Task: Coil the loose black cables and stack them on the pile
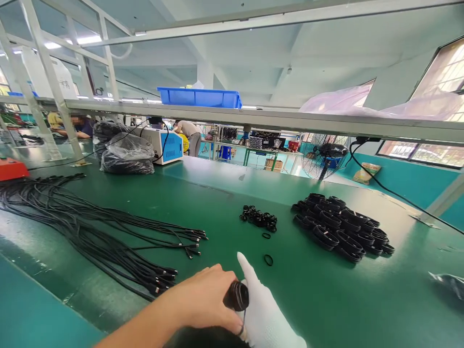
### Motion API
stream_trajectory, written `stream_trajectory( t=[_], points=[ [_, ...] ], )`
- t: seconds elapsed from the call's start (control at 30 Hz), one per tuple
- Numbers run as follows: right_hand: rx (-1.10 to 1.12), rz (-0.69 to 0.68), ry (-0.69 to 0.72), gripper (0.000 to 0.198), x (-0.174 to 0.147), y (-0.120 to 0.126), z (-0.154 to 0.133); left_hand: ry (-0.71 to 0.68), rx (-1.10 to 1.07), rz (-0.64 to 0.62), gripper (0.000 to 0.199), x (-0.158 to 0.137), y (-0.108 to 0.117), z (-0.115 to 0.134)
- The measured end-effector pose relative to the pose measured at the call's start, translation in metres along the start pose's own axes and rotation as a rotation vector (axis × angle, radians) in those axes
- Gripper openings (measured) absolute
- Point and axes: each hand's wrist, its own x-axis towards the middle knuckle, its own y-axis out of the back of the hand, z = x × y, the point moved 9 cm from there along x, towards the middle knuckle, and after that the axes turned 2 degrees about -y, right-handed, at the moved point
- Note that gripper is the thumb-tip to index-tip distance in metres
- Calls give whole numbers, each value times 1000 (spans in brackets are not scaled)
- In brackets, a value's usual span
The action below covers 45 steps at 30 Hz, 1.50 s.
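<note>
My bare left hand point(203, 299) is closed around a coiled black cable point(236, 296) at the near edge of the green table point(311, 290). Beside it my right hand point(261, 314), in a white glove, also touches the coil and has one finger stretched forward. A single small black band point(268, 260) lies just beyond that fingertip, with another point(266, 236) farther on. Loose black cables point(90, 227) are spread out to the left, their plugs pointing toward the middle.
A small heap of black bands point(259, 217) and a pile of coiled cables point(344, 227) lie ahead. Black plastic bags point(126, 154), a white and blue machine point(165, 144), a fan point(324, 155) and a blue bin point(199, 96) on the shelf stand beyond. People work far behind.
</note>
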Motion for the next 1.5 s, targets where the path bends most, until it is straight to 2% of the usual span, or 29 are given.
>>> stream_trajectory(
  t=[0.07, 0.13, 0.2, 0.27, 0.33, 0.4, 0.47, 0.5, 0.57, 0.63, 0.67, 0.77, 0.83, 0.9, 1.1, 1.17, 1.23, 1.3, 1.33, 1.4, 1.43, 1.5],
  points=[
    [68, 19, -139, 79, -1, 2, 4, -16, -133, -86, 21, 4, 1, -7],
    [194, -92, -264, 51, -3, -6, 9, -12, -278, -99, 22, 4, 7, -13],
    [349, -278, -289, 40, -7, -20, 5, 5, -348, -15, 24, 0, 16, -17],
    [467, -360, -275, 40, -8, -26, 0, 22, -329, 96, 25, -8, 17, -16],
    [451, -284, -258, 41, -4, -18, 2, 0, -178, 249, 24, -19, 13, -8],
    [357, -137, -196, 40, -1, -2, -1, -77, 31, 411, 20, -31, 5, 7],
    [308, -119, -130, 42, -3, 4, -9, -101, 160, 477, 16, -35, -7, 13],
    [311, -165, -115, 44, -5, 3, -12, -76, 156, 449, 17, -33, -13, 9],
    [363, -307, -117, 50, -12, -6, -14, 13, 46, 313, 22, -24, -20, -6],
    [492, -423, -96, 55, -16, -14, -14, 54, -153, 173, 25, -19, -19, -17],
    [580, -463, -63, 56, -16, -17, -15, 47, -281, 141, 24, -18, -15, -17],
    [809, -555, 24, 55, -14, -24, -13, -14, -620, 228, 12, -22, 6, -11],
    [884, -603, 58, 52, -13, -29, -12, -48, -725, 327, 5, -24, 13, -7],
    [931, -612, 88, 48, -12, -31, -12, -63, -771, 384, 2, -20, 10, -4],
    [942, -594, 110, 47, -12, -29, -13, -72, -1064, 436, 16, 1, -11, -11],
    [948, -563, 88, 54, -9, -25, -9, -52, -1018, 445, 14, 0, -7, -12],
    [949, -558, 55, 61, -9, -23, -6, -31, -824, 497, 13, -8, 7, -13],
    [954, -610, 3, 64, -11, -27, -4, -47, -613, 502, 21, -15, 23, -8],
    [965, -651, -26, 63, -14, -31, -4, -71, -546, 457, 25, -15, 27, -3],
    [992, -717, -65, 56, -18, -37, -5, -119, -529, 279, 31, -10, 25, 5],
    [1011, -720, -80, 53, -18, -39, -6, -131, -561, 194, 31, -6, 23, 7],
    [1047, -658, -114, 43, -15, -39, -8, -124, -644, 134, 28, 1, 22, 4]
  ],
)
